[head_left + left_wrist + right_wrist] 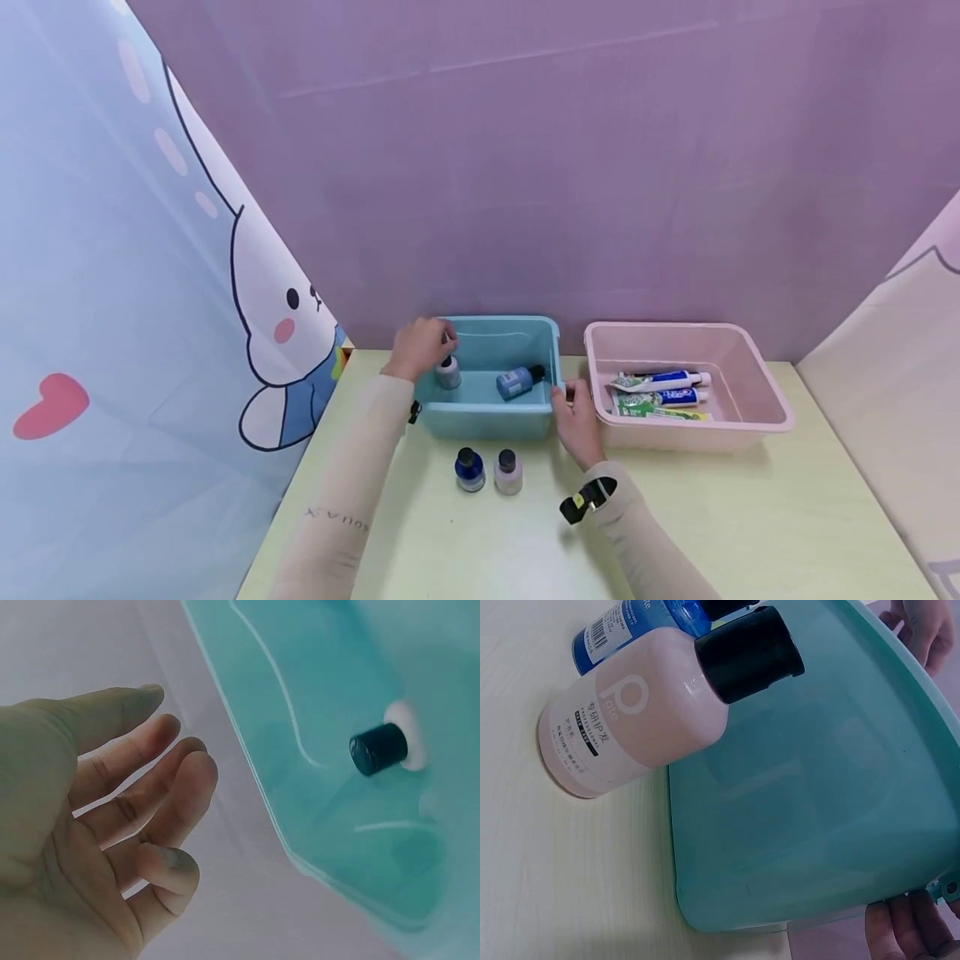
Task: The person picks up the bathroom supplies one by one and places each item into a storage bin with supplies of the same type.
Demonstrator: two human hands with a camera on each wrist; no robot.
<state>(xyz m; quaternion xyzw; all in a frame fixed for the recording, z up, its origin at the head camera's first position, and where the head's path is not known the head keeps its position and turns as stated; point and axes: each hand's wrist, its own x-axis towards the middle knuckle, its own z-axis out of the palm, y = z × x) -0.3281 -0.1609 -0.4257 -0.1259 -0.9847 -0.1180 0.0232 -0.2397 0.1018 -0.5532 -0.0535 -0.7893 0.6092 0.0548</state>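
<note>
My left hand (422, 346) hovers at the left rim of a teal plastic bin (487, 422). Its fingers are loosely bent with nothing between them in the left wrist view. Just below it, a pale bottle (448, 375) with a black cap (379, 748) stands inside the bin. A blue bottle (514, 383) lies on its side further right in there. At the bin's right side, my right hand (579, 425) grips the rim, fingers (907, 926) tucked under it. In front of the bin stand a dark blue bottle (470, 473) and a pale pink hair-care bottle (508, 475), both black-capped.
A pink bin (697, 433) sits close to the right of the teal one, with several toothpaste tubes (660, 383) lying in it. Both bins stand toward the back of the pale wooden table (495, 550), before a purple cloth backdrop (525, 183).
</note>
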